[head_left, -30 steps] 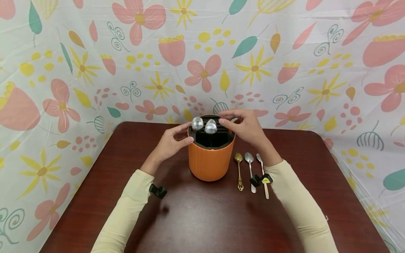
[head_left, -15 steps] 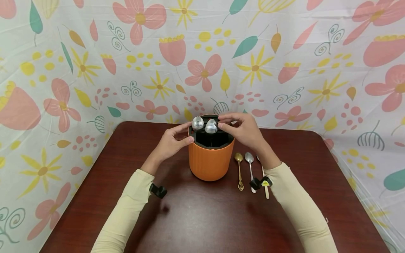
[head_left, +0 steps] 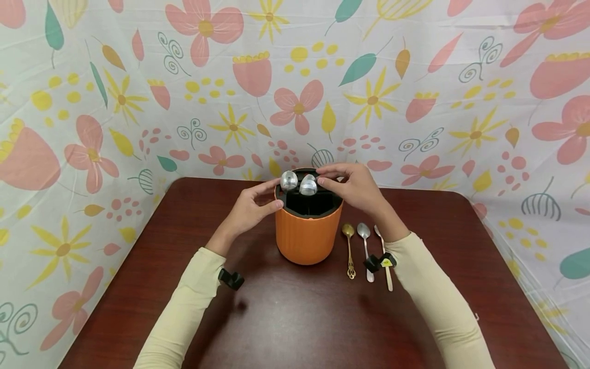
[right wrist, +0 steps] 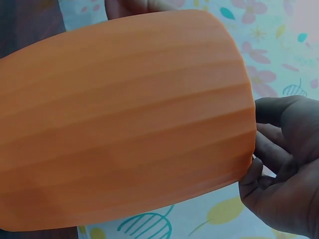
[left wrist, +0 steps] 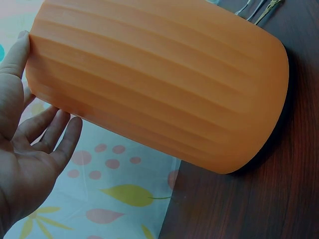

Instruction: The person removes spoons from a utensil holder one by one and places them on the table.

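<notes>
An orange ribbed utensil holder [head_left: 306,241] with a black slotted insert [head_left: 310,205] stands upright on the table. Out of its slots rise two shiny silver rounded heads [head_left: 289,181], probably of spoons; their handles are hidden inside. My left hand [head_left: 249,207] rests at the left rim, thumb in front and fingers farther back. In the left wrist view, its fairly straight fingers [left wrist: 70,134] touch the ribbed wall. My right hand [head_left: 357,187] reaches over the back right rim, thumb close by the right silver head. Its fingertips are behind the rim in the right wrist view, so I cannot tell whether they pinch anything.
To the right of the holder lie a gold spoon [head_left: 349,251], a silver spoon [head_left: 364,243] and a slim piece of cutlery [head_left: 388,277] partly under my right wrist. A flower-printed cloth [head_left: 295,77] hangs behind the dark red table [head_left: 286,323].
My right thumb has shifted slightly left along the rim, nearer the right silver head. The left hand, the holder and the cutlery on the table stay in place.
</notes>
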Demonstrator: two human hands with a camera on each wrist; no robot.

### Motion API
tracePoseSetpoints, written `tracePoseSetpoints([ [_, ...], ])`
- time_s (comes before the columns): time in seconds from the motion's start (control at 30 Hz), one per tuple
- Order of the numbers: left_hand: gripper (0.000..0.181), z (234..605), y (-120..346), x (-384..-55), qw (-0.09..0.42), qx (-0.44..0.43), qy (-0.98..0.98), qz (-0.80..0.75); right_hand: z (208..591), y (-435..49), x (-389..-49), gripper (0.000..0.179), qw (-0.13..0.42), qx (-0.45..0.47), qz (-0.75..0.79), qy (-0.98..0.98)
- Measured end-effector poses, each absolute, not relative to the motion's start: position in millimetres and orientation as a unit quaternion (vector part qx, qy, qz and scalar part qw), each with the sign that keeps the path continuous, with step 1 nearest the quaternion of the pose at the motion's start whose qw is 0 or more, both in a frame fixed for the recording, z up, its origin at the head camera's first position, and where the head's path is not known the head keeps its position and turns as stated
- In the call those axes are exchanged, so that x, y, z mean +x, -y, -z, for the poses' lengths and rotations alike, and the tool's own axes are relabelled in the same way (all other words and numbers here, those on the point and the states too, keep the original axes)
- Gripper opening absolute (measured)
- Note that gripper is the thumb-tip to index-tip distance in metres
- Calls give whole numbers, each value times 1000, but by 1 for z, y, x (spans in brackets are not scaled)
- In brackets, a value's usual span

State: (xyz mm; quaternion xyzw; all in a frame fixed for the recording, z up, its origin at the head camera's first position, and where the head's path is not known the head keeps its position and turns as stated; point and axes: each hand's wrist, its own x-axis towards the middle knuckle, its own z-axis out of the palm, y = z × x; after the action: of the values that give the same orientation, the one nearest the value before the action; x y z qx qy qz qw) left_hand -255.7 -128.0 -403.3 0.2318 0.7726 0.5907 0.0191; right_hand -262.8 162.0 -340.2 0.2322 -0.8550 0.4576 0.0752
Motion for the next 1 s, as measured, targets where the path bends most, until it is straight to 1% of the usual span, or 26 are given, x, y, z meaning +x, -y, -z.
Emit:
tracePoseSetpoints([
  [0.5,58,403,128,-255,8,243,-771,-589,335,-160,-267,27,42,259,-427,865],
  [0.77,57,401,128,-254,14,238,-767,-596,330,-162,-270,31,13,274,-416,867],
  [1.0,61,400,128,-254,23,230,-769,-597,327,-162,-271,34,-5,289,-408,866],
])
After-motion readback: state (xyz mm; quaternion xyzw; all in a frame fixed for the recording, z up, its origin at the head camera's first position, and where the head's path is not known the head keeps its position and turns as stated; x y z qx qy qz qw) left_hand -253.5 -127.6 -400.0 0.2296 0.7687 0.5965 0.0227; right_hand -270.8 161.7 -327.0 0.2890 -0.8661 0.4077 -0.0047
